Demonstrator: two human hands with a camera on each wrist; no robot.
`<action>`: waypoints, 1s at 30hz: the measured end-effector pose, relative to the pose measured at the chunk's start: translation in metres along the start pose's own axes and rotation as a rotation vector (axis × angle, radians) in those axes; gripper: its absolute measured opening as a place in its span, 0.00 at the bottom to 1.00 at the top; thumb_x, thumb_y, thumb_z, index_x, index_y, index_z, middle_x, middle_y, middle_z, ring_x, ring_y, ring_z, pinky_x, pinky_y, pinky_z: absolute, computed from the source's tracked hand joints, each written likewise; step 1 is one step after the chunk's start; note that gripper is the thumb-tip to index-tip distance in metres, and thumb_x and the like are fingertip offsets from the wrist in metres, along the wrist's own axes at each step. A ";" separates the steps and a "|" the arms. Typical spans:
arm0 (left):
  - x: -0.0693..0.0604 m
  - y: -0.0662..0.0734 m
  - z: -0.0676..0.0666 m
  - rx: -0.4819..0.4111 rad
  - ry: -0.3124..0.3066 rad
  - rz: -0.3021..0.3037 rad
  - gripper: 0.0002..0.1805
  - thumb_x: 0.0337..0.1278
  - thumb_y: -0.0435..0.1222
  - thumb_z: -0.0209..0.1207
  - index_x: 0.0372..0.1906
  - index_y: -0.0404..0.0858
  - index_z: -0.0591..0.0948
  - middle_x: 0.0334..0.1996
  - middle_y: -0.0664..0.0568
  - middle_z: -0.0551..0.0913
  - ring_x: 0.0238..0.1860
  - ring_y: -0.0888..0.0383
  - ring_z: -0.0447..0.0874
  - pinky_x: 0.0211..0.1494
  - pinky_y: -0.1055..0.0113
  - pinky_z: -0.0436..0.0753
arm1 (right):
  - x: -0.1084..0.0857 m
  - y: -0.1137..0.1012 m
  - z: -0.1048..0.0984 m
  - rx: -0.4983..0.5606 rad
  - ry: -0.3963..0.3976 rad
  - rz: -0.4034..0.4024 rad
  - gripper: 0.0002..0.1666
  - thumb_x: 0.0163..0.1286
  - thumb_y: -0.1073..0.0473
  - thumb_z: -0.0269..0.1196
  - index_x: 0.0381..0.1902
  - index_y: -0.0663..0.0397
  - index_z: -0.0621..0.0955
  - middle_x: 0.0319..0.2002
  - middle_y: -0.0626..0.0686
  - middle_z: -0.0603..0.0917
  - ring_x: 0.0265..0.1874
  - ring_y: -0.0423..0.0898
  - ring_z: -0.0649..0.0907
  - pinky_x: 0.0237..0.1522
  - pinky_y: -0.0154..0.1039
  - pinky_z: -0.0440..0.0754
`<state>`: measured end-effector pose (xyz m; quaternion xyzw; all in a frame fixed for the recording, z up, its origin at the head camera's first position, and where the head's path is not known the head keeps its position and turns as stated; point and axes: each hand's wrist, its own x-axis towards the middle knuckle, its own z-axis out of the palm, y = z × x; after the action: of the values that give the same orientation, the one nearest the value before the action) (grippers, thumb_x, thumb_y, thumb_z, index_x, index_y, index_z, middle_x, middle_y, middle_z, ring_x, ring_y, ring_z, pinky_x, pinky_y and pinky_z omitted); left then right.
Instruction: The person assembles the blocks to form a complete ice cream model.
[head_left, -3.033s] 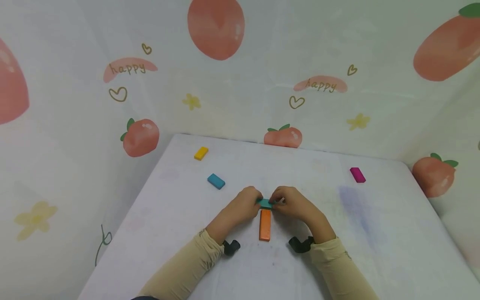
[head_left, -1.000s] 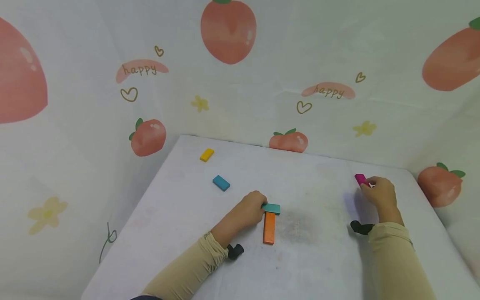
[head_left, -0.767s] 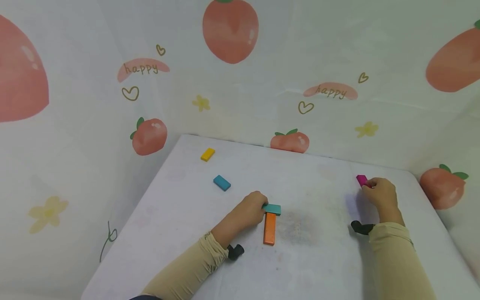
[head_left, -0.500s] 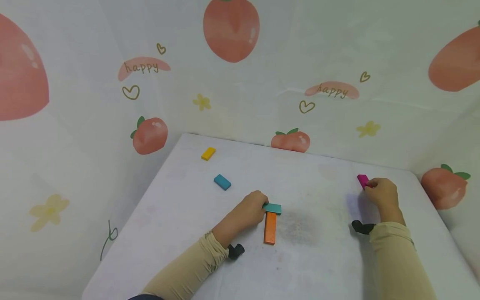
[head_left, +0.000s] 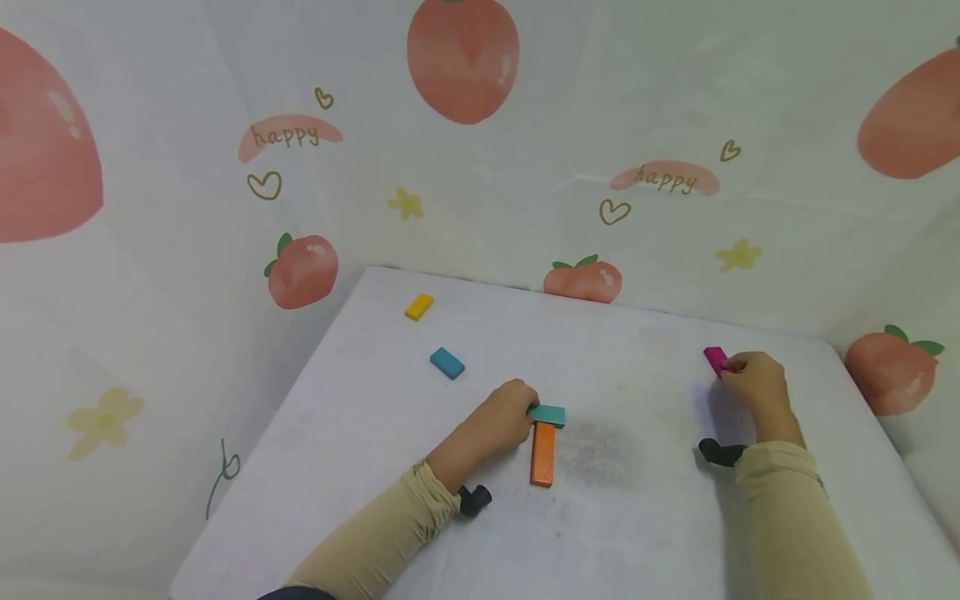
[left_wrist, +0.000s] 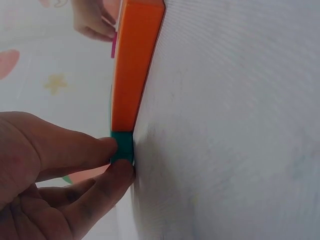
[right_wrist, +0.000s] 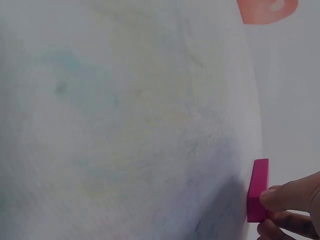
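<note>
Thumb and fingers of my left hand (head_left: 497, 425) pinch the left end of a teal block (head_left: 550, 415). An orange block (head_left: 542, 454) lies lengthwise below it, its far end against the teal one; in the left wrist view the orange block (left_wrist: 134, 65) meets the teal block (left_wrist: 122, 146) end to side. At the right, my right hand (head_left: 759, 390) pinches the near end of a magenta block (head_left: 716, 360). The right wrist view shows the magenta block (right_wrist: 258, 192) between thumb and fingers; whether it touches the table is hard to tell.
A blue block (head_left: 447, 363) lies beyond my left hand, and a yellow block (head_left: 419, 307) near the table's far left corner. A printed cloth (head_left: 480, 208) hangs behind the white table (head_left: 615, 533).
From three seconds ago, my right hand has left the teal block, moved right and taken hold of the magenta block. It has lately shifted slightly left with it. My left hand stays on the teal block.
</note>
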<state>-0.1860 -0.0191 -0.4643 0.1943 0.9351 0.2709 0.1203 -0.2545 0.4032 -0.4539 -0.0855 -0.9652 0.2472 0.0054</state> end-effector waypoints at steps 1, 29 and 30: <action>0.000 0.000 0.000 0.003 -0.002 -0.001 0.13 0.73 0.28 0.61 0.56 0.30 0.87 0.49 0.46 0.86 0.51 0.56 0.83 0.57 0.63 0.87 | -0.001 -0.002 0.000 -0.001 -0.006 -0.007 0.19 0.70 0.66 0.62 0.51 0.80 0.82 0.44 0.76 0.84 0.40 0.65 0.82 0.35 0.44 0.79; -0.001 0.000 -0.002 0.000 0.004 0.007 0.13 0.72 0.28 0.62 0.56 0.30 0.87 0.50 0.45 0.86 0.51 0.56 0.83 0.58 0.63 0.87 | -0.008 -0.050 0.037 0.034 -0.088 -0.189 0.14 0.69 0.68 0.63 0.48 0.72 0.87 0.43 0.71 0.86 0.45 0.66 0.83 0.47 0.56 0.82; -0.001 0.000 -0.002 0.001 0.003 0.006 0.13 0.72 0.28 0.62 0.56 0.30 0.87 0.50 0.45 0.86 0.51 0.56 0.83 0.58 0.63 0.87 | -0.009 -0.053 0.038 0.034 -0.089 -0.198 0.14 0.69 0.68 0.63 0.48 0.72 0.87 0.43 0.71 0.87 0.45 0.65 0.83 0.47 0.56 0.82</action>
<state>-0.1860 -0.0202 -0.4624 0.1968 0.9348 0.2711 0.1178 -0.2564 0.3376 -0.4618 0.0215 -0.9639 0.2652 -0.0114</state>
